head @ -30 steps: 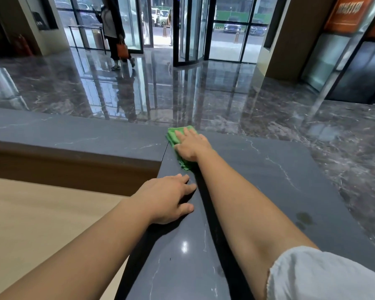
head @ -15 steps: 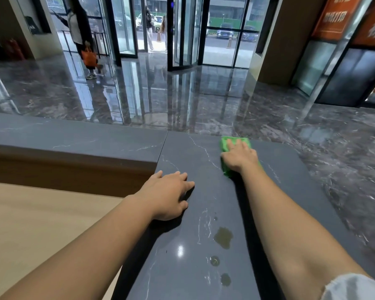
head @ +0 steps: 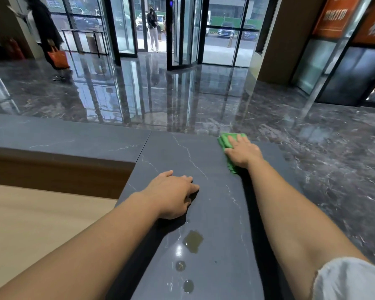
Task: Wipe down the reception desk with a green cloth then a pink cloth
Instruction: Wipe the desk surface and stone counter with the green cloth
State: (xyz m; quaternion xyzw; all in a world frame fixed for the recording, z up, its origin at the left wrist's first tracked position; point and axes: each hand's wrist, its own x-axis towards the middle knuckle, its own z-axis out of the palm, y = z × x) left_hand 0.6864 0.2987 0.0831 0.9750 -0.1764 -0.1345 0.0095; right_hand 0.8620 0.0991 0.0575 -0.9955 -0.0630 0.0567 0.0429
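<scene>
The reception desk (head: pixel 204 152) has a dark grey stone top with thin white veins, forming an L with a corner ahead. My right hand (head: pixel 241 153) lies flat on the green cloth (head: pixel 224 140), pressing it onto the desk near the far edge. My left hand (head: pixel 171 193) rests palm down on the stone nearer to me, fingers loosely curled, holding nothing. Several wet spots (head: pixel 193 241) sit on the top between my forearms. No pink cloth is in view.
A lower beige work surface (head: pixel 30 224) lies left of the dark top, below a wooden riser (head: pixel 52 169). Beyond the desk is a glossy marble lobby floor (head: pixel 160 94). A person with an orange bag (head: pixel 59 58) walks at the far left; another stands at the glass doors (head: pixel 153 29).
My right hand has slid the green cloth to the right along the far edge of the desk, from the corner seam outward. The left hand has stayed in place.
</scene>
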